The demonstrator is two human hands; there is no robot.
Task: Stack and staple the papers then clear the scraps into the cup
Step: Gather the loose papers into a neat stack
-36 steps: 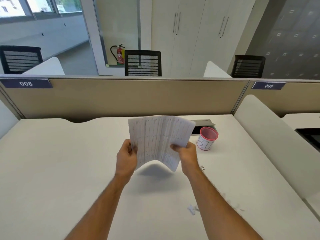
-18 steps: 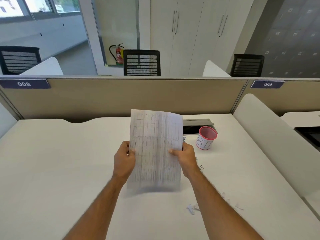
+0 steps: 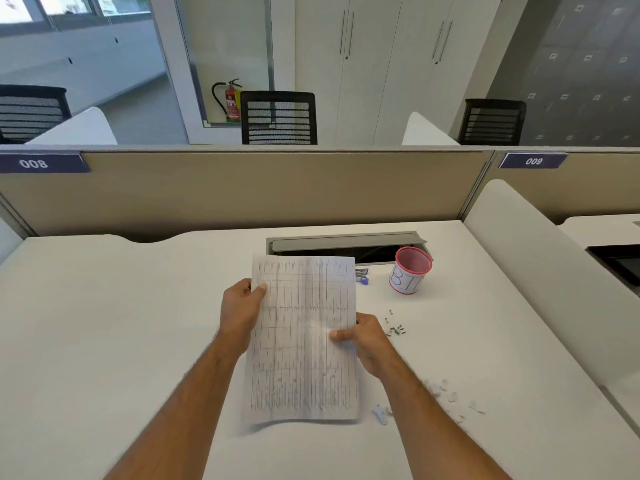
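I hold the papers [image 3: 303,337] just nearer me than the cup [image 3: 410,270], left hand [image 3: 240,311] pinching one edge, right hand [image 3: 367,339] pinching the other. Best to square all edges flush before stapling.

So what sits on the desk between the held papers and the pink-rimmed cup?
Head view: a blue stapler, partly hidden by the papers; then bare desk to the cup.

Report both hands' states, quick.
Left hand: grips the papers at their left edge.
Right hand: pinches the same papers at their right edge.
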